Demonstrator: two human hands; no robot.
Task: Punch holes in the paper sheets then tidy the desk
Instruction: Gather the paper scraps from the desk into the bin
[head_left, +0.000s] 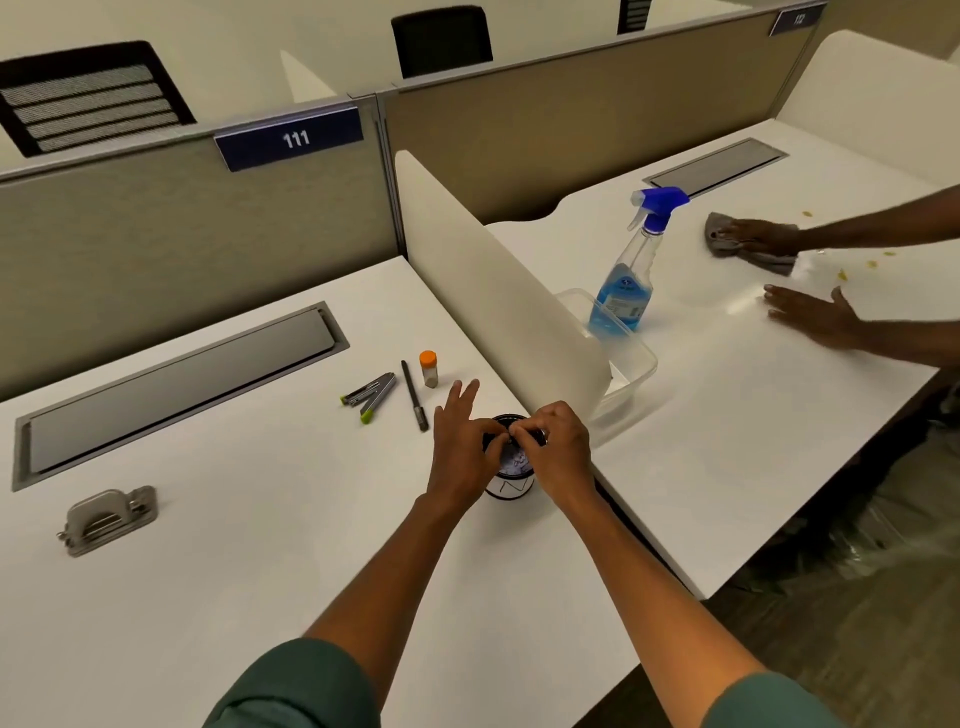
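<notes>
1. Beneath both hands stood a cup (510, 480) on the desk (260, 545), with paper scraps (511, 460) inside, likely punch waste.
2. Left hand (462, 441) and right hand (553, 447) met over its rim, fingertips pinching something too small to tell.
3. Judged light and easily tipped; best held round its wall.
4. Far left of the hands lay the punch (106, 519); beyond them, a stapler (370, 396), pen (414, 396) and vial (428, 368).

Both arms, in green sleeves, reach forward toward the desk's right edge. The left hand (460, 447) and right hand (553, 448) meet, thumb and forefinger tips pinched together; the left hand's other fingers (464, 393) are straight.
</notes>
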